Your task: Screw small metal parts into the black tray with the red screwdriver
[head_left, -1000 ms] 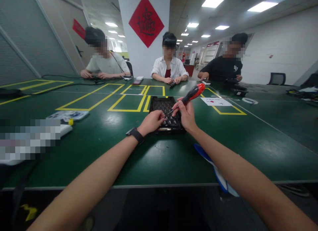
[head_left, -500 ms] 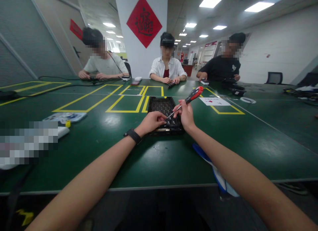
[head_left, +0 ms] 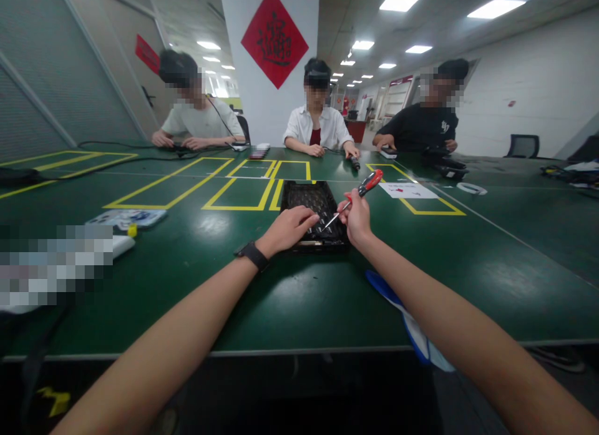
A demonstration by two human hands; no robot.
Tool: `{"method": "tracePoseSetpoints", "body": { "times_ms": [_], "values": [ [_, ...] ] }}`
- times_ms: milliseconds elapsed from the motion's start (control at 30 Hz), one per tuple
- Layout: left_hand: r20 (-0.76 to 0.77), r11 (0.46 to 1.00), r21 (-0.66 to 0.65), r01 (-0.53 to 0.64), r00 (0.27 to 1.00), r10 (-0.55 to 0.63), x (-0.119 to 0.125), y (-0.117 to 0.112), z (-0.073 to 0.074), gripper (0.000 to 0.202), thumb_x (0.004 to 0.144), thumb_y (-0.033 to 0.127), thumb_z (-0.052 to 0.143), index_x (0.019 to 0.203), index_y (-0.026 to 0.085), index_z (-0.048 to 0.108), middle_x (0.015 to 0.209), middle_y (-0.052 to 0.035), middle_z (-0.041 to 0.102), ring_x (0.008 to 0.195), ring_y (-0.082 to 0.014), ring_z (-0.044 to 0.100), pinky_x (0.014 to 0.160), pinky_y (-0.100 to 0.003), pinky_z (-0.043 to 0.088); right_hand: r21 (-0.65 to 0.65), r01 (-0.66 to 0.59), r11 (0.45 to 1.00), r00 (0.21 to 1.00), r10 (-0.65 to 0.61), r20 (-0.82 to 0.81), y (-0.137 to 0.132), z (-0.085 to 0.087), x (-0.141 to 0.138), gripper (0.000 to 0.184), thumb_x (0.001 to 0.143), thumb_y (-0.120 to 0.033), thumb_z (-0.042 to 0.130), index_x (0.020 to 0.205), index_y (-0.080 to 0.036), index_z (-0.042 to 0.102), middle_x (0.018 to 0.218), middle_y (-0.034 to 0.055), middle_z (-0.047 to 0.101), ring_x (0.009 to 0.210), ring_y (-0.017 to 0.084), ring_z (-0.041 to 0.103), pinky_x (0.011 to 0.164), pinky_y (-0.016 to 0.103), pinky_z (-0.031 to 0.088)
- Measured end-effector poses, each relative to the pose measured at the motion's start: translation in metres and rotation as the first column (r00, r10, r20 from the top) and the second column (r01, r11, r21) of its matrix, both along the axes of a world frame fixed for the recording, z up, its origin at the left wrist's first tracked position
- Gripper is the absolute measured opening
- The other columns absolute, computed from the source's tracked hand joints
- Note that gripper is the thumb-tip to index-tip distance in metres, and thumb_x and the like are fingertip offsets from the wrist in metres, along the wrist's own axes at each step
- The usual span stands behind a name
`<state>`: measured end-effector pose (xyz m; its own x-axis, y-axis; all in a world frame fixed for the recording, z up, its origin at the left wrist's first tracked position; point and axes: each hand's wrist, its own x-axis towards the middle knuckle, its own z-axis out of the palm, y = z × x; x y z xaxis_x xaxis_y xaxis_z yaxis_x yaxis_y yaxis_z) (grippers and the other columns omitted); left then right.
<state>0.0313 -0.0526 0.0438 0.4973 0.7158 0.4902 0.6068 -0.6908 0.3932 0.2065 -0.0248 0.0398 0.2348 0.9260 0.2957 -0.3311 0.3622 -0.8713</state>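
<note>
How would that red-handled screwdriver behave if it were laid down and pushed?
Probably stiff: the screwdriver has a straight metal shaft. Its rounded handle looks apt to roll on the glossy table. Likely light: the right hand alone holds it up.

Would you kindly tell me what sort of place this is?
Probably a shared assembly or training workroom: a long green table marked with yellow tape rectangles, other people seated working opposite, and the right hand holding a red-handled screwdriver over a black tray.
</note>
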Motion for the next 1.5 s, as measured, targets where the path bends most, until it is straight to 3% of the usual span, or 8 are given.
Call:
{"method": "tracePoseSetpoints", "body": {
  "times_ms": [233,400,633,833,1333,1500],
  "values": [
    [-0.17,0.993,0.092,0.078,0.984,-0.061,0.002,-0.006,0.006,0.044,0.093,0.041,0.026,0.082,0.017,0.061,0.082,-0.0058,0.057,0.083,-0.0167,0.052,0.078,-0.029,0.036,0.047,-0.057,0.997,0.995,0.052,0.087,-0.003,0.0,-0.002,0.035,0.084,-0.054,0.043,0.086,-0.019,0.042,0.045,-0.0068,0.051,0.029,0.004,0.035,0.029,0.015,0.022],
    [-0.123,0.989,0.007,0.147,0.982,-0.145,0.001,-0.007,0.009,0.049,0.093,0.042,0.023,0.085,0.017,0.065,0.085,-0.0058,0.058,0.085,-0.0164,0.053,0.083,-0.028,0.037,0.087,-0.098,0.991,0.983,0.083,0.165,-0.005,0.001,-0.003,0.039,0.081,-0.057,0.044,0.088,-0.019,0.043,0.047,-0.007,0.051,0.029,0.004,0.036,0.029,0.016,0.023],
    [-0.055,0.984,-0.053,0.167,0.984,-0.17,0.001,-0.009,0.011,0.054,0.092,0.045,0.022,0.081,0.017,0.067,0.084,-0.0058,0.057,0.08,-0.0155,0.054,0.083,-0.028,0.039,0.134,-0.141,0.981,0.962,0.104,0.251,-0.008,0.001,-0.003,0.037,0.083,-0.056,0.043,0.09,-0.02,0.044,0.049,-0.0071,0.053,0.03,0.004,0.038,0.031,0.016,0.025],
    [-0.097,0.985,-0.088,0.146,0.983,-0.154,0.002,-0.01,0.012,0.058,0.091,0.049,0.021,0.081,0.017,0.069,0.084,-0.0063,0.057,0.081,-0.016,0.054,0.084,-0.028,0.039,0.141,-0.167,0.976,0.958,0.126,0.257,-0.007,0.001,-0.003,0.037,0.083,-0.056,0.042,0.09,-0.02,0.044,0.049,-0.0073,0.052,0.03,0.004,0.037,0.031,0.016,0.025],
    [0.04,0.974,-0.176,0.145,0.989,-0.14,0.002,-0.011,0.01,0.061,0.091,0.05,0.02,0.075,0.015,0.067,0.083,-0.0062,0.061,0.079,-0.016,0.055,0.083,-0.028,0.041,0.116,-0.162,0.98,0.961,0.13,0.244,-0.012,0.006,-0.004,0.036,0.083,-0.055,0.042,0.089,-0.02,0.043,0.047,-0.0084,0.051,0.029,0.004,0.035,0.03,0.015,0.023],
    [0.044,0.978,-0.145,0.151,0.988,-0.146,0.001,-0.01,0.009,0.06,0.091,0.049,0.02,0.075,0.017,0.068,0.082,-0.0054,0.061,0.078,-0.0152,0.055,0.082,-0.027,0.041,0.122,-0.169,0.978,0.958,0.134,0.252,-0.011,0.004,-0.003,0.036,0.083,-0.055,0.042,0.09,-0.02,0.043,0.047,-0.0081,0.052,0.029,0.004,0.036,0.031,0.015,0.024]
  ]
}}
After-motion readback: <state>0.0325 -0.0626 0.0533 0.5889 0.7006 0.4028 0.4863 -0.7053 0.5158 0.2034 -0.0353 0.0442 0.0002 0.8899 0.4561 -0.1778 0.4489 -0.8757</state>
